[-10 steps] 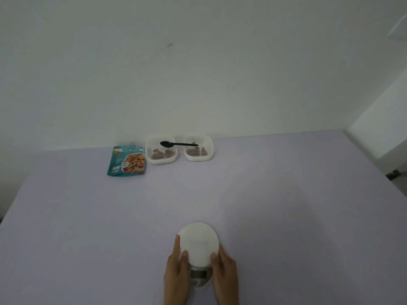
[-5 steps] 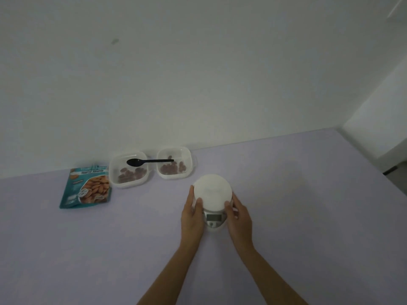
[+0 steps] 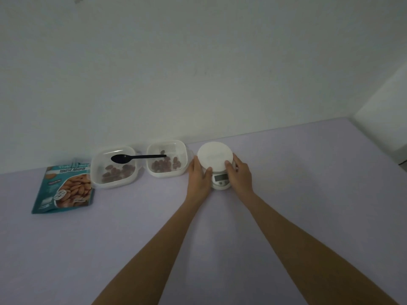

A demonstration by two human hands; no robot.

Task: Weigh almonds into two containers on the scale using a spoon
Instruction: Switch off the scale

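A small white scale (image 3: 215,156) with a round top plate and a grey display stands near the wall at the far side of the table. My left hand (image 3: 198,175) grips its left side and my right hand (image 3: 240,174) grips its right side, thumbs on the plate's rim. To its left stand two clear plastic containers, the right container (image 3: 167,146) and the left container (image 3: 99,164), each with some almonds in it. A black spoon (image 3: 132,158) lies across both rims. A teal bag of roasted almonds (image 3: 63,188) lies flat at the far left.
The lilac table (image 3: 308,205) runs to a white wall at the back. Its right edge meets a white corner at the far right.
Both hands have pushed the scale away from me, from the near edge to a spot beside the right container by the wall. My arms are now stretched out.
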